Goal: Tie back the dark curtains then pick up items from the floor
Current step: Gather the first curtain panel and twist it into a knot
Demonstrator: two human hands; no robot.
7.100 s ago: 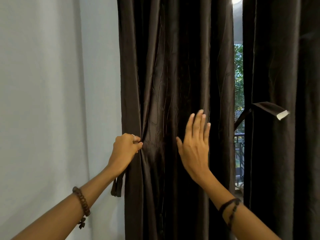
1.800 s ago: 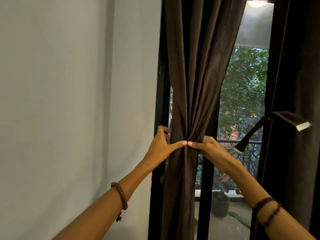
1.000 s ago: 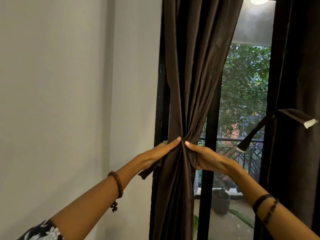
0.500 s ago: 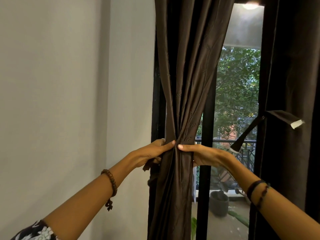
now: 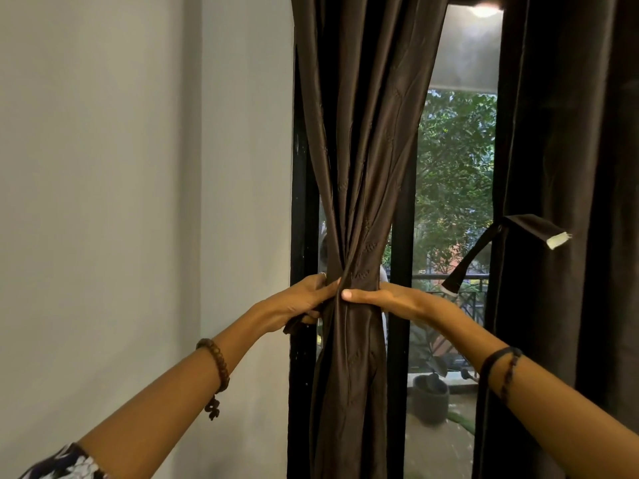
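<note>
The left dark curtain (image 5: pixel 359 160) hangs gathered into a narrow bunch in front of the black window frame. My left hand (image 5: pixel 301 300) clasps the bunch from the left and also holds a dark strip of tie-back (image 5: pixel 294 326) that hangs under the palm. My right hand (image 5: pixel 383 299) wraps around the bunch from the right, thumb across the front. The two hands almost meet at waist height of the curtain. The right dark curtain (image 5: pixel 567 202) hangs loose, with its own tie-back strap (image 5: pixel 532 228) sticking out sideways, white tip showing.
A pale wall (image 5: pixel 138 202) fills the left side. Black window bars (image 5: pixel 401 305) stand behind the curtain. Through the glass I see trees, a balcony railing and a grey plant pot (image 5: pixel 430 397). The floor inside the room is out of view.
The curtain, spread wide seven seconds ago, is now gathered into a tight bunch. Over the last second both hands have closed further around it and the thumbs have come together.
</note>
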